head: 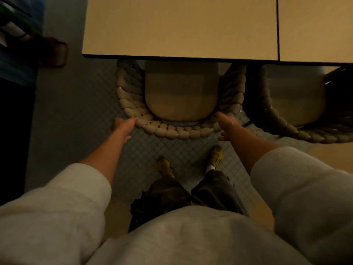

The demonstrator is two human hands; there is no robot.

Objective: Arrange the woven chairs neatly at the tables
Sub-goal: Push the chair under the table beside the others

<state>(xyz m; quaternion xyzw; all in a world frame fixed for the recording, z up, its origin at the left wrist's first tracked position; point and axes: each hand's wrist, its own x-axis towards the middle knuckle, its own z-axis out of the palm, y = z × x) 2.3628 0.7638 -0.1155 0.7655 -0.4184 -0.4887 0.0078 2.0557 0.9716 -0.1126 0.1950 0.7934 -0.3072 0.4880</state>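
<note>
Flanking the woven chair [172, 133] at frame centre, your left hand [124, 126] and right hand [227, 127], fingers outstretched, equally near, touched its curved back; the table [181, 25] lay directly above.

The woven chair [172, 131] stands at the near edge of the left table [181, 25], with the front part of its seat [181, 92] under the tabletop. A second table [315, 25] joins this one on the right. A second chair [298, 129] stands at the near edge of that table, just beside the first chair. The left hand [124, 125] touches the back rim of the woven chair at its left curve. The right hand [227, 125] is at the right curve, perhaps touching it. The shoes [165, 166] stand on the floor behind the chair.
</note>
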